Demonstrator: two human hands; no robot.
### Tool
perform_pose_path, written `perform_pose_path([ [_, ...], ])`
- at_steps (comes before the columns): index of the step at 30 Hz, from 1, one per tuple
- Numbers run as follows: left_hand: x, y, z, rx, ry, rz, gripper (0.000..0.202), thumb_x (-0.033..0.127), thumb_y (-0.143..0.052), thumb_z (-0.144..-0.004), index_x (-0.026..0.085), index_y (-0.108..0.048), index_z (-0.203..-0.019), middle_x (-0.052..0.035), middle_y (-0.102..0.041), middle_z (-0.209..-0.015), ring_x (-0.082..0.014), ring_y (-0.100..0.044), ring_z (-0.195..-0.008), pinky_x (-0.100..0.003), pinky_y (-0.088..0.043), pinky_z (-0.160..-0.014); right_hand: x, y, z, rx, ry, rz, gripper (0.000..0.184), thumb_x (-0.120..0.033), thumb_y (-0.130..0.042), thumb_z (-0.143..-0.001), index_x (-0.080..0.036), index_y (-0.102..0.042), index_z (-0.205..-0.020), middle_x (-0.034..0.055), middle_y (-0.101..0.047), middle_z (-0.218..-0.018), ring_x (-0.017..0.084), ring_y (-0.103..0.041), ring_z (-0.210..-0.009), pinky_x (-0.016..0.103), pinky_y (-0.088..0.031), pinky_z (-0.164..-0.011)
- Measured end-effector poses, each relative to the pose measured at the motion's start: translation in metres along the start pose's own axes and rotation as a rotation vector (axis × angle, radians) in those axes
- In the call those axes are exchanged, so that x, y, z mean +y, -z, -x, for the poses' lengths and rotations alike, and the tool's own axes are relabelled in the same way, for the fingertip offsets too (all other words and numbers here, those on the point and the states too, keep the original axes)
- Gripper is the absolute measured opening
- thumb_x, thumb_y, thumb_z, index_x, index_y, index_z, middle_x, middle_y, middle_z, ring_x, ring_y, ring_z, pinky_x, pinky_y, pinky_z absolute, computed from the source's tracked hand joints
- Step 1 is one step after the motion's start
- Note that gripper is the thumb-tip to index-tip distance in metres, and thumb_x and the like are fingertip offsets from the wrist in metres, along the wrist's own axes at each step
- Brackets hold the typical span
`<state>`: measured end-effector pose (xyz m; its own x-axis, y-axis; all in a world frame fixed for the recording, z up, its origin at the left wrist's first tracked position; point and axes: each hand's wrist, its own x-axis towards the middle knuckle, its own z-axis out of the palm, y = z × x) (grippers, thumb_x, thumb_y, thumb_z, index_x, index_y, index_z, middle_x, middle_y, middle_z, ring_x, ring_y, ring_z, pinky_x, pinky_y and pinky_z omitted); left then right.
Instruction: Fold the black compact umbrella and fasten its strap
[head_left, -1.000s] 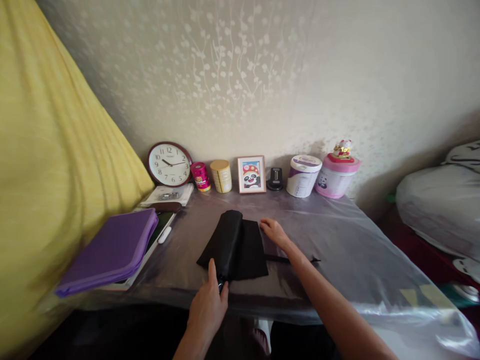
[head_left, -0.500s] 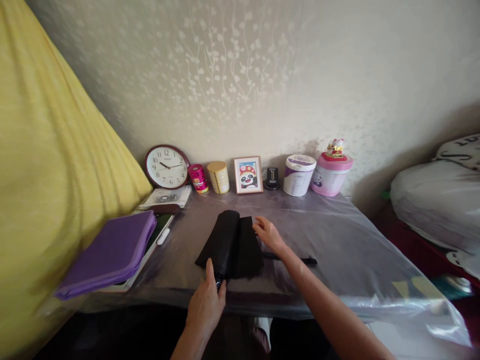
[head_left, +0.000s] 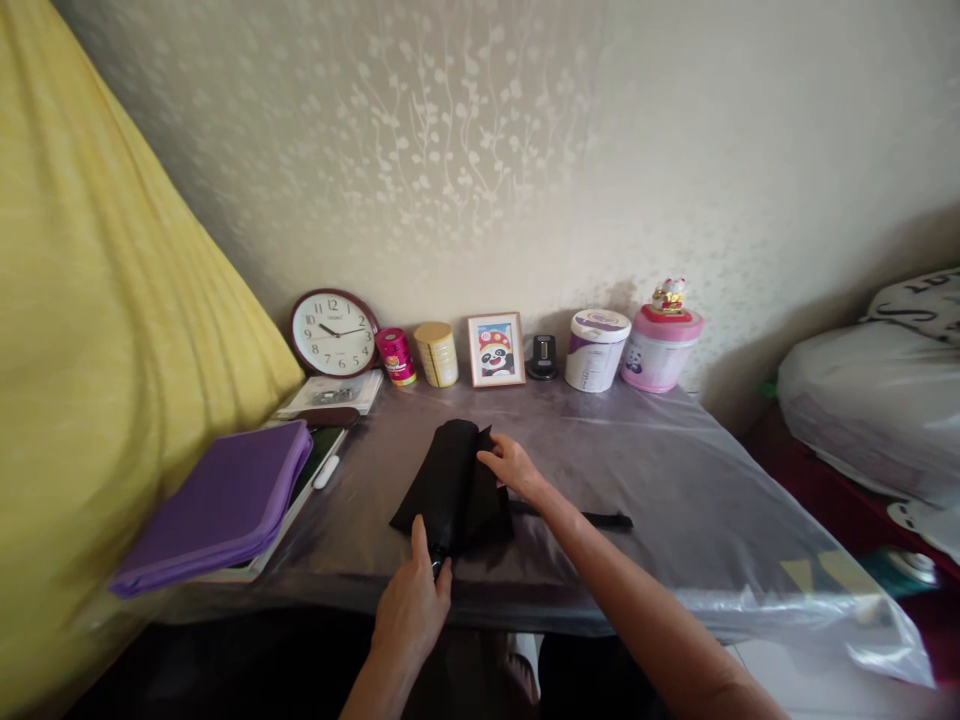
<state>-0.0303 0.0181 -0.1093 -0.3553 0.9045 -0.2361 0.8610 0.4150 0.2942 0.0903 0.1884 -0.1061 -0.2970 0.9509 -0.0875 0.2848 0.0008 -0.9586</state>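
Observation:
A black folding umbrella [head_left: 439, 480], closed but with its cloth loose, lies on the table with its near end toward me. My left hand [head_left: 412, 605] grips that near end, thumb and fingers around the dark handle, most of which is hidden. On the umbrella's right side a loose flap of cloth [head_left: 484, 510] is lifted at its far edge. The fingers of my right hand [head_left: 514, 465] are closed on that edge. A thin black strap [head_left: 600, 520] stretches out to the right, passing beneath my right forearm.
Left of the umbrella lie a purple folder [head_left: 217, 490] and a white marker [head_left: 327, 472]. Along the wall stand a clock [head_left: 334, 333], two cans, a framed panda picture [head_left: 496, 350], a black device [head_left: 543, 357] and two tubs. Clear plastic covers the table [head_left: 720, 500].
My right hand has moved left and closed on the flap's edge, folding it up toward the umbrella's middle. My left hand stays on the handle end.

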Motion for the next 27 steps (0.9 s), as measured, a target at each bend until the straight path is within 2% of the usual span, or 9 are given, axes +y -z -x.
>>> perform_pose_path([
  [5,-0.002,-0.001,-0.001,0.005,-0.011,0.015,0.062,0.036,-0.029,-0.087,0.01,-0.003,-0.137,-0.013,-0.064,-0.095,-0.0225,-0.063,-0.081,-0.029,-0.039,-0.065,-0.007,-0.006,-0.001,0.023,0.022,-0.001,0.031,-0.021,-0.058,-0.07,-0.018,-0.054,-0.101,-0.0021,-0.053,-0.074,0.007,-0.049,-0.052,0.015,-0.044,-0.036],
  [9,-0.003,-0.002,-0.001,0.004,-0.012,0.013,0.062,0.035,-0.03,-0.087,0.009,-0.003,-0.137,-0.013,-0.064,-0.095,-0.0222,-0.063,-0.082,-0.028,-0.039,-0.064,-0.013,-0.014,-0.002,0.027,0.049,-0.016,0.036,-0.021,-0.056,-0.072,-0.018,-0.052,-0.107,-0.0027,-0.052,-0.072,0.006,-0.047,-0.052,0.013,-0.043,-0.036],
  [18,-0.003,-0.004,-0.004,0.0,-0.044,-0.006,0.061,0.032,-0.03,-0.088,0.008,-0.003,-0.137,-0.0152,-0.065,-0.093,-0.0242,-0.063,-0.081,-0.029,-0.038,-0.062,-0.021,-0.041,-0.012,0.038,0.082,0.068,0.044,-0.02,-0.056,-0.07,-0.014,-0.05,-0.113,-0.0033,-0.052,-0.067,0.008,-0.048,-0.052,0.018,-0.045,-0.039],
  [22,-0.003,-0.003,-0.004,-0.013,-0.042,-0.005,0.061,0.033,-0.03,-0.088,0.008,-0.004,-0.137,-0.0155,-0.065,-0.091,-0.0236,-0.063,-0.083,-0.028,-0.038,-0.062,-0.021,-0.052,-0.016,0.049,0.099,0.176,0.041,-0.018,-0.056,-0.07,-0.015,-0.051,-0.111,-0.002,-0.056,-0.069,0.011,-0.055,-0.059,0.02,-0.046,-0.049],
  [27,-0.003,0.001,-0.004,-0.035,-0.033,0.021,0.061,0.034,-0.03,-0.087,0.008,-0.004,-0.137,-0.0153,-0.064,-0.094,-0.0231,-0.063,-0.084,-0.028,-0.039,-0.064,-0.026,-0.059,-0.013,0.04,0.146,0.316,0.04,-0.018,-0.056,-0.071,-0.013,-0.052,-0.11,0.0032,-0.063,-0.077,0.018,-0.06,-0.078,0.027,-0.044,-0.069],
])
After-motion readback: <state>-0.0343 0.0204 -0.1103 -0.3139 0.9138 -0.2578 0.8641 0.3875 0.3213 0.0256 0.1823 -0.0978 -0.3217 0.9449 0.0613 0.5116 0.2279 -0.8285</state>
